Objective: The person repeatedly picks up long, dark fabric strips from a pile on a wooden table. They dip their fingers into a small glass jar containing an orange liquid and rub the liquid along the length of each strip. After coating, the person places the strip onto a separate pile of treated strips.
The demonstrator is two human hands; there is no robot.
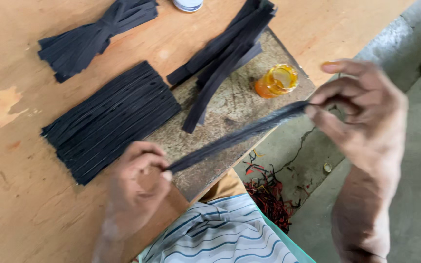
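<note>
Holding a black strip [239, 136] taut, left hand [140, 180] and right hand [361, 112], near amber-filled jar [277, 81].

Counts at the wooden table: hands, strips, piles, jars

Two hands: the left hand [140, 178] near, the right hand [361, 114] at the right, with one black strip [237, 136] stretched between them. Three piles of black strips on the table [20, 204]: one flat stack [110, 119] left of centre, one tied bundle [96, 34] at the far left, one loose heap [227, 56] at far centre; the strips inside each are too many and too close to count. One small amber jar [277, 80]. One white lid [188, 4] at the far edge. One worn board [230, 117]. One tangle of red scraps [268, 192] on the floor.
</note>
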